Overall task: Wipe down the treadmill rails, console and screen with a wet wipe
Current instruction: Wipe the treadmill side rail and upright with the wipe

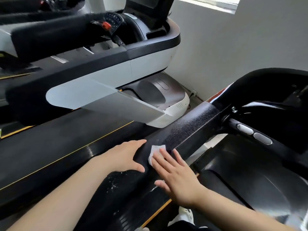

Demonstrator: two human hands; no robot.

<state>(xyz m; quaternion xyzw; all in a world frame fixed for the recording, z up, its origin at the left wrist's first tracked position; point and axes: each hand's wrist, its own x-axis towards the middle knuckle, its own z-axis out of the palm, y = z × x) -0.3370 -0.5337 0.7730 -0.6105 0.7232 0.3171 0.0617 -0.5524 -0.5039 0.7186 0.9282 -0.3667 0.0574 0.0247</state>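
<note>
The black textured rail [191, 129] of the near treadmill runs diagonally from lower centre towards the right of the frame. The white wet wipe [155, 151] lies flat on the rail's top face at centre frame. The right hand [176, 175] rests on it, fingers straight and spread, fingertips pressing the wipe's lower edge; nothing is gripped. The left hand [126, 157] lies just left of the wipe, open, fingers over the rail's far edge and thumb on its top. White specks [115, 182] mark the rail below the left hand. The dark console [266, 100] occupies the right of the frame. A second treadmill [116, 64], grey and black, stands across the upper left.
</note>
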